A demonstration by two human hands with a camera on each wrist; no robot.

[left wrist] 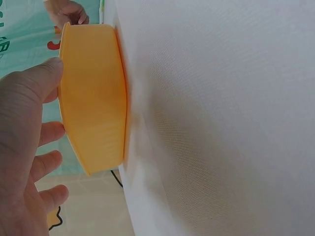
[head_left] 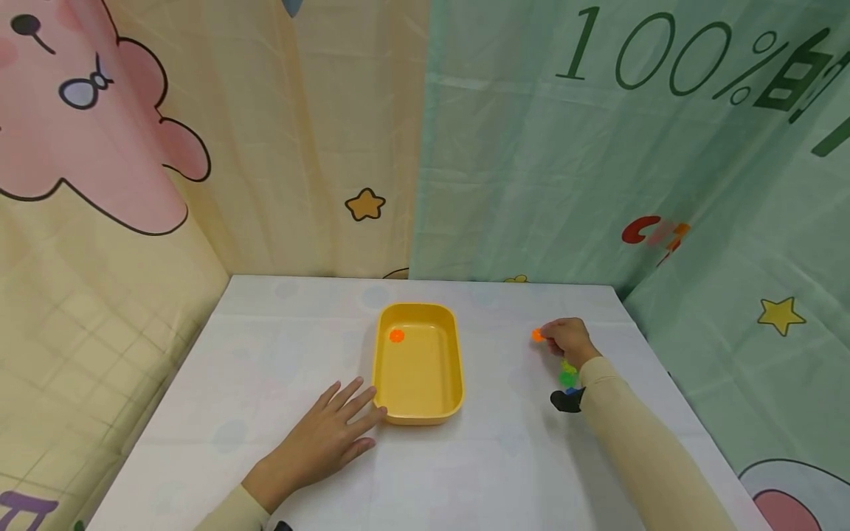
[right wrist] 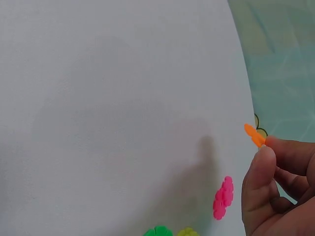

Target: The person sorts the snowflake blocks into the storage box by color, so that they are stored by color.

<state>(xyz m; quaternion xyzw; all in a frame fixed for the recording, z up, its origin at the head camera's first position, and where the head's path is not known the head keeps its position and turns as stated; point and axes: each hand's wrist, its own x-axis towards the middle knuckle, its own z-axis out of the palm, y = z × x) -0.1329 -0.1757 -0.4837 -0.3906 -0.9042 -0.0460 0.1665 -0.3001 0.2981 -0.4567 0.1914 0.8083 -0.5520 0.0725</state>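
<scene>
My right hand [head_left: 569, 341] pinches a small orange flower-shaped plastic disc [right wrist: 253, 134] between thumb and forefinger, held above the right side of the table. Under that hand and wrist lie a yellow disc [head_left: 569, 366], a green disc [head_left: 567, 379] and a partly hidden blue disc [head_left: 572, 391]. In the right wrist view a pink disc [right wrist: 224, 197] also lies on the cloth. A yellow rectangular tray [head_left: 420, 383] stands mid-table with one orange disc [head_left: 397, 336] inside. My left hand [head_left: 322, 446] is spread at the tray's near left corner, fingertips touching its rim.
A white cloth covers the table [head_left: 491, 472]. Printed curtains [head_left: 319, 133] hang behind it and along both sides. A black strap end [head_left: 567, 401] sticks out from the right wrist over the table.
</scene>
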